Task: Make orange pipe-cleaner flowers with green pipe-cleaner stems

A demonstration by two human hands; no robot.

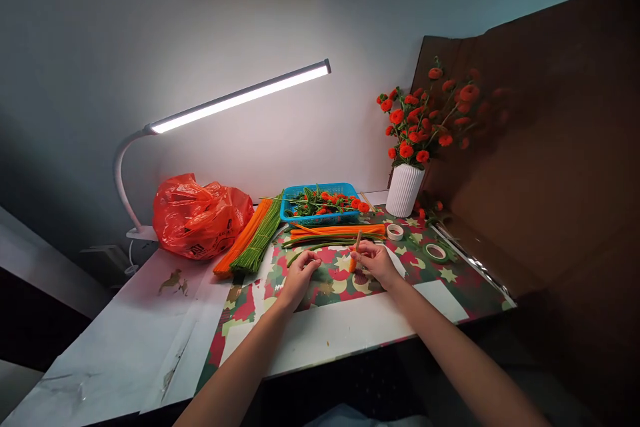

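Note:
My right hand (375,263) is closed around a thin tan stick with an orange strip (353,263) wound at its lower part, held upright over the patterned mat (325,283). To its left, my left hand (301,275) hovers just above the mat with its fingertips pressed together; whatever they hold, if anything, is too small to make out. Beyond both hands lie orange stems (345,230) and green stems (325,241), side by side. A white tape roll (395,232) rests just past my right hand.
Behind are a blue basket (320,219) of red flowers, a white vase (405,191) of red flowers and a red plastic bag (200,217). Orange and green bundles (257,240) lie left. A green tape roll (437,253) sits right. A lamp (240,97) hangs above.

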